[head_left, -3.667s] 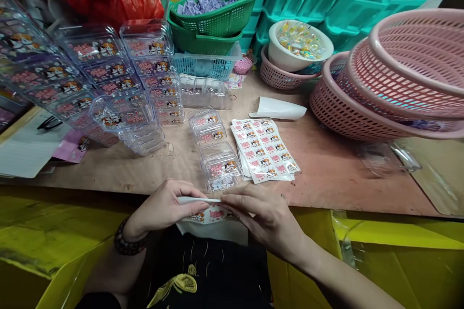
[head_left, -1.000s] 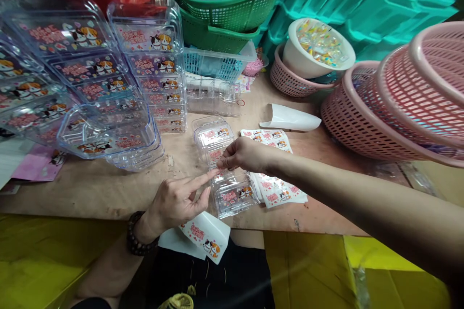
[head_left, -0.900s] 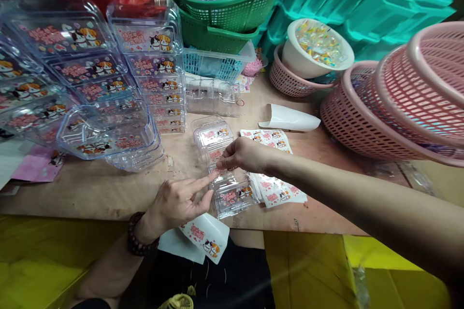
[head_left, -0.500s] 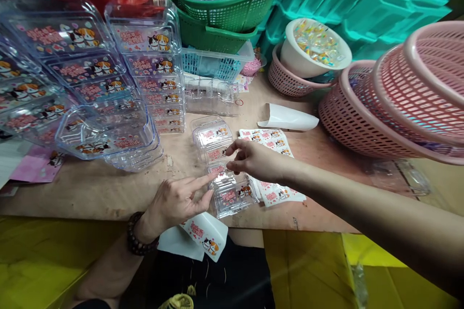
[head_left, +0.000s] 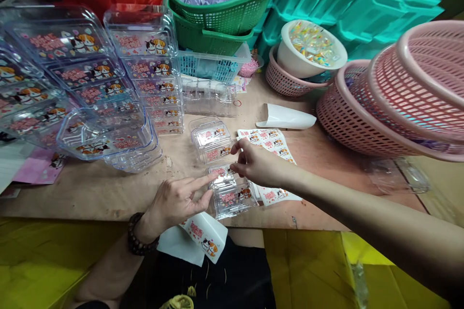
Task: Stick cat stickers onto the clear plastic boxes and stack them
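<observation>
Pink lettering, seemingly Chinese and too stylised to read surely, stands on the clear box [head_left: 235, 197] at the left hand's [head_left: 179, 198] fingertip, the folded sheet [head_left: 206, 239] below it, the label sheets [head_left: 282, 147] beneath the right hand [head_left: 259, 161], and the stacked boxes [head_left: 155, 84] beyond.

A wooden tabletop [head_left: 108, 198] carries stacks of clear plastic boxes [head_left: 163, 88] on its left, stickered plastic boxes [head_left: 235, 203] in the middle, sticker sheets [head_left: 275, 143] beside them, a curled white sheet [head_left: 288, 117] and pink perforated baskets [head_left: 357, 113].
</observation>
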The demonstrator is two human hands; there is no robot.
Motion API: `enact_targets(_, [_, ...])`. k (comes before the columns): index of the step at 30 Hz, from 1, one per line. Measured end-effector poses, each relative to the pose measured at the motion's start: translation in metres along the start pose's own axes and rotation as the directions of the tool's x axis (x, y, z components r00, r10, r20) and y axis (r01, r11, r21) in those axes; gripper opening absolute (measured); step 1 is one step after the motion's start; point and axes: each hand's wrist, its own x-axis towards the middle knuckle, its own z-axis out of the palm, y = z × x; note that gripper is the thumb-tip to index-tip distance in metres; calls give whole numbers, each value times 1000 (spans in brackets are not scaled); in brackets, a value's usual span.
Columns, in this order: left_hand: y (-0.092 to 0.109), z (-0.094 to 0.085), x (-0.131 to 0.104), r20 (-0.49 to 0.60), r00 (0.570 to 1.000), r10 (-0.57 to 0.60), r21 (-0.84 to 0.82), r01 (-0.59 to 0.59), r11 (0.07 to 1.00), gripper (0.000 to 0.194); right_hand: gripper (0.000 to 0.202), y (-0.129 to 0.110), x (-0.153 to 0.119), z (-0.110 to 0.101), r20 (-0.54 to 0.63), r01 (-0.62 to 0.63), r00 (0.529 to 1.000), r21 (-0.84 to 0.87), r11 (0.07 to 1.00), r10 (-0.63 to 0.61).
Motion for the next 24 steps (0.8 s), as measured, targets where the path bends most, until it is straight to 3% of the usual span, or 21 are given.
enact_targets(4, [0, 2, 0, -22, 1000, 2, -8, -2, 1000, 35, 22, 3, -3, 2, -37, 30, 999, -44, 999, -31])
enact_targets(12, [-1, 2, 0, 11, 999, -33, -59, 34, 998, 33, 21, 14, -10, 11, -116, 191, 976, 38, 981, -185])
enact_targets(15, [-3, 1, 1, 69, 987, -145, -181, 156, 971, 39, 18, 16, -14, 12, -139, 236, 964, 61, 970, -226])
enact_targets(19, [-5, -1, 4, 201, 930, -308, -291, 357, 887, 51, 17, 22, -14, 15, -153, 286, 951, 106, 952, -269])
enact_targets(24, [-6, -2, 9, 344, 862, -372, -369, 489, 791, 56, 19, 29, -15, 18, -207, 342, 931, 213, 915, -300])
